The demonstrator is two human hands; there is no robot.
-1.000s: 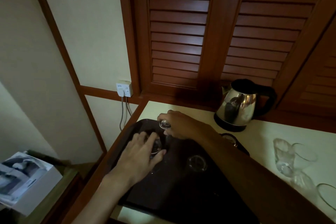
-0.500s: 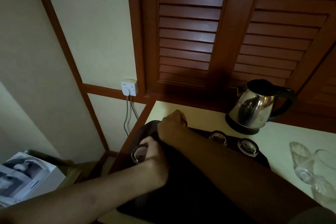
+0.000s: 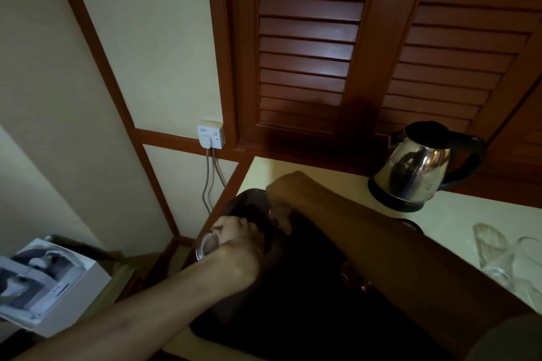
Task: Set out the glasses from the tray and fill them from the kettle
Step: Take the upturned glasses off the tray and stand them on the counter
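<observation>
Both hands grip glasses on the tray point(image 3: 308, 316): left hand point(image 3: 239, 246) at nine o'clock, right hand point(image 3: 289, 189) at eleven, the kettle point(image 3: 416, 167) toward two.

The room is dim and warm-toned, lit weakly from behind the camera. A soft pale sheen lies on the middle slats of the louvred doors point(image 3: 316, 47), and a broad shadow falls across their lower part. The steel kettle point(image 3: 416, 167) carries small bright reflections. The dark tray point(image 3: 308, 316) swallows nearly all detail, and the right forearm point(image 3: 410, 258) is deep in shade. The clear glasses point(image 3: 504, 261) at the right edge are smeared and blurry. Straight wall trim bows outward toward the frame's edges
</observation>
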